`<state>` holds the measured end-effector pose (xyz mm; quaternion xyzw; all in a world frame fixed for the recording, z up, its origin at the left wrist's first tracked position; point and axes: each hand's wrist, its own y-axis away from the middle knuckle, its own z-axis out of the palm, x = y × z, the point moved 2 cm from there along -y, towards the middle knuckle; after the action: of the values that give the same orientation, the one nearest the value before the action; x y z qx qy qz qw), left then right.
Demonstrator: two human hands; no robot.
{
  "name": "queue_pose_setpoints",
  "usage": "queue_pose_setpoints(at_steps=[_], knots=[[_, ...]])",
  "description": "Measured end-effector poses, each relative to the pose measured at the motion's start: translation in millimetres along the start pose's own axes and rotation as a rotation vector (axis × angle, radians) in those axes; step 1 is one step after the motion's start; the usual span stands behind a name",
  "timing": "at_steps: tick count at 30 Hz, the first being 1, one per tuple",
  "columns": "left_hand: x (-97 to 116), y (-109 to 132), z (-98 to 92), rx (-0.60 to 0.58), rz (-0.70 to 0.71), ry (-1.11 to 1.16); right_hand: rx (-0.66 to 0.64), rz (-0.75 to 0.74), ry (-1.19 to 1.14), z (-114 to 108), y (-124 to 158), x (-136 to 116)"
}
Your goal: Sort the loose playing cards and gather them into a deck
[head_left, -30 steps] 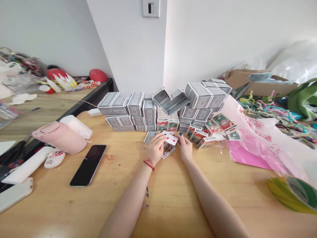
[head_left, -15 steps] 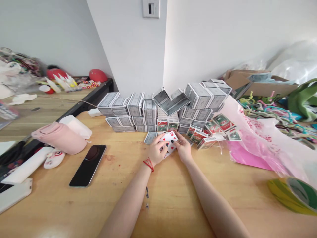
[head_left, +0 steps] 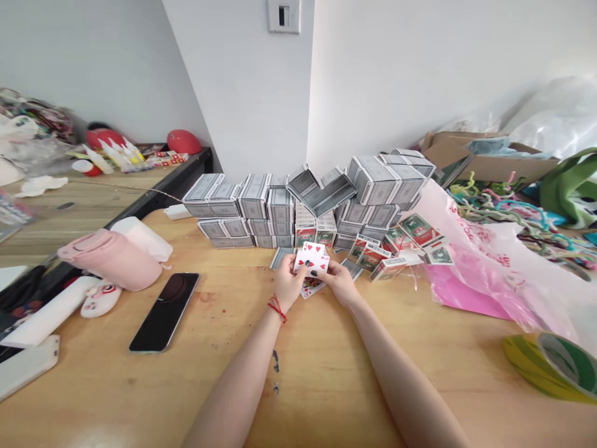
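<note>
Both of my hands hold playing cards (head_left: 310, 254) in front of me, with red hearts facing up. My left hand (head_left: 288, 281), with a red string at its wrist, pinches the left side with the thumb on the face. My right hand (head_left: 341, 281) grips the lower right side, its thumb on the face too. Below them, a face card (head_left: 311, 286) shows partly, near the table. Behind the hands stand cubes folded from grey-backed cards (head_left: 254, 198), stacked in a row. An unclosed folded card piece (head_left: 321, 194) lies tilted on top. My lower fingers are hidden behind the cards.
Red-and-green card boxes (head_left: 373, 256) lie right of the hands, beside a pink plastic bag (head_left: 471, 274). A black phone (head_left: 165, 312) and a pink bottle (head_left: 109, 260) lie at left. A tape roll (head_left: 555, 367) sits at the right edge.
The held cards have turned more upright and face me more squarely. My left hand has shifted slightly left, and the face card below shows more.
</note>
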<state>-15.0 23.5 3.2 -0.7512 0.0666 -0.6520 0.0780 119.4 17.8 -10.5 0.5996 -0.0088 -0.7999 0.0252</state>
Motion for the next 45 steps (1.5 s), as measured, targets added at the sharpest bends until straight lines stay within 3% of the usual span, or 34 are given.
queue_pose_setpoints(at_steps=[4,10,14,22,30,35,45], knots=[[-1,0,0.8,-0.033,-0.014,-0.020,0.039,0.040,-0.074,-3,-2,2],[-2,4,6.3,-0.209,-0.029,-0.046,0.085,0.021,-0.253,-9,-7,0],[-4,0,3.1,-0.128,-0.007,0.143,0.146,0.027,-0.217,-8,-7,5],[-16,-7,-2.3,-0.013,-0.120,0.137,0.099,0.059,-0.078,-7,-7,11],[-13,-8,-1.7,-0.095,-0.160,0.195,0.124,0.036,-0.042,-8,-6,12],[-8,-9,-10.2,-0.016,-0.115,-0.020,0.098,0.033,-0.039,-5,-6,10],[-13,-12,-13.8,-0.070,-0.051,-0.213,0.092,0.026,-0.008,-3,-6,10]])
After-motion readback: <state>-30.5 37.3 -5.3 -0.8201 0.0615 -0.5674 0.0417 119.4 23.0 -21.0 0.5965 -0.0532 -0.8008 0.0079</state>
